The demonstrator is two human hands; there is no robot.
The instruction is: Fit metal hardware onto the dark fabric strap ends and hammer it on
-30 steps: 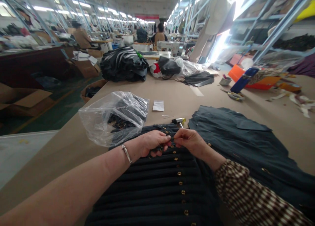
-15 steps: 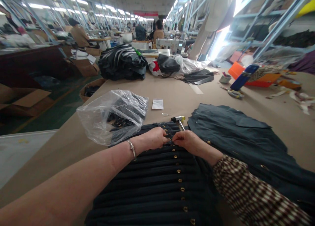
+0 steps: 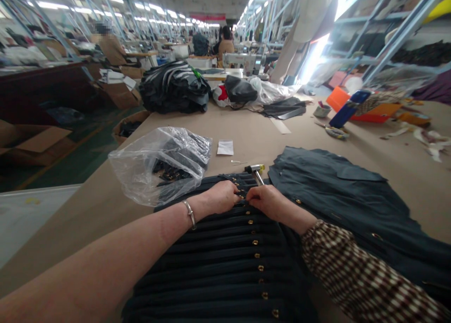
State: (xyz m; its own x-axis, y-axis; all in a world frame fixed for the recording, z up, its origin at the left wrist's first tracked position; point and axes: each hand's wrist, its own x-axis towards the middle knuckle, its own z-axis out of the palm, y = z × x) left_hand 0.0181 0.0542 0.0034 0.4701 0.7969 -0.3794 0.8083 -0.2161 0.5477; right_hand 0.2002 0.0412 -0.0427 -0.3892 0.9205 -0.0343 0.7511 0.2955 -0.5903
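Observation:
Dark fabric straps (image 3: pixel 211 259) lie side by side in a row before me, each with a small gold metal fitting (image 3: pixel 255 242). My left hand (image 3: pixel 225 197), a silver bangle at its wrist, is closed on a dark strap near the far end of the row; its fingertips are partly hidden. Close beside it on the right, my right hand (image 3: pixel 264 201) pinches at the straps with thumb and finger together. Whatever is in that pinch is too small to make out. Just beyond the right hand lies a hammer (image 3: pixel 258 175) with a black and yellow head.
A clear plastic bag (image 3: pixel 134 173) of dark pieces lies left of the straps. Dark garment pieces (image 3: pixel 334 187) spread out at the right. Farther off are a white paper square (image 3: pixel 225 147), scissors (image 3: pixel 334 132), an orange box (image 3: pixel 378 116) and a dark fabric pile (image 3: pixel 176 88).
My left hand has lowered the dark strap with its gold fitting onto the row and turned knuckles up. The right hand has stayed close beside it, shifting slightly.

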